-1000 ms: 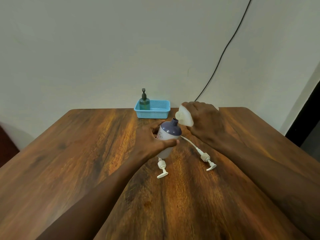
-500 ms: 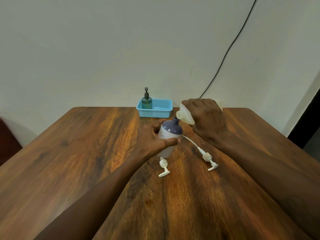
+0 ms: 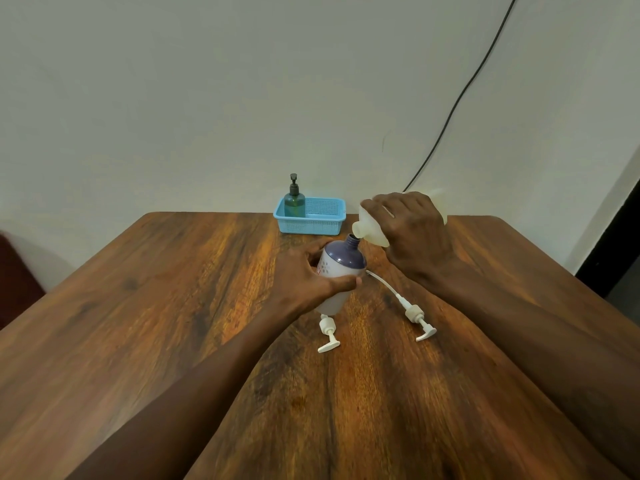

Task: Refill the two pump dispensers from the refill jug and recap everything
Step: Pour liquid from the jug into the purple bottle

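The grained wooden counter point(image 3: 173, 306) carries a perforated blue plastic basket point(image 3: 325, 216) at its far edge, with a green pump bottle point(image 3: 294, 202) upright inside. My right hand point(image 3: 412, 233) wraps its fingers around the translucent refill jug point(image 3: 369, 226), tilted so its mouth points down-left at the dispenser's neck. My left hand point(image 3: 308, 278) curls its fingers around the rounded white-and-purple dispenser bottle point(image 3: 341, 268), standing mid-counter, neck up. Two white pump heads point(image 3: 328, 336) point(image 3: 417, 317) lie loose nearby.
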The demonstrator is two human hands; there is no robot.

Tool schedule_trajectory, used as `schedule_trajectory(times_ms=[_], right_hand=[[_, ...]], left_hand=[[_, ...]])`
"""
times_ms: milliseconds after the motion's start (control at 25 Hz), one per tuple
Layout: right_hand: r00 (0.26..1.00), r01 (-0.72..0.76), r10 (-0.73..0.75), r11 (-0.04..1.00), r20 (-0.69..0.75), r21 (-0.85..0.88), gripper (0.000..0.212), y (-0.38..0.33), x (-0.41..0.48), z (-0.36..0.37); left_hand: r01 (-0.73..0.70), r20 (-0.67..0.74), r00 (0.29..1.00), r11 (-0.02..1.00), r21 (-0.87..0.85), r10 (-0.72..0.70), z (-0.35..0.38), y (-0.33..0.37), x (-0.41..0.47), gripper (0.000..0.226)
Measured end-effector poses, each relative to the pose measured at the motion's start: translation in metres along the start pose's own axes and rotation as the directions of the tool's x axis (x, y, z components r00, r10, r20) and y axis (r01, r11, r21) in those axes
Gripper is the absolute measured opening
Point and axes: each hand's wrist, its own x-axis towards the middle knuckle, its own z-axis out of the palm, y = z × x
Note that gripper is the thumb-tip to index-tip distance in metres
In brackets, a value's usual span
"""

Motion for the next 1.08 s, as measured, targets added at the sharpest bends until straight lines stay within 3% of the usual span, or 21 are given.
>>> schedule_trajectory(times_ms=[1080], right_hand=[[0.998,0.027,-0.024,0.999,0.058,-0.036,0.077,0.001,0.0073,-0.0078]], left_hand=[[0.012,0.025,1.0,1.0,-0.021,-0.012,-0.0048,-0.0058,-0.0053,0.063]])
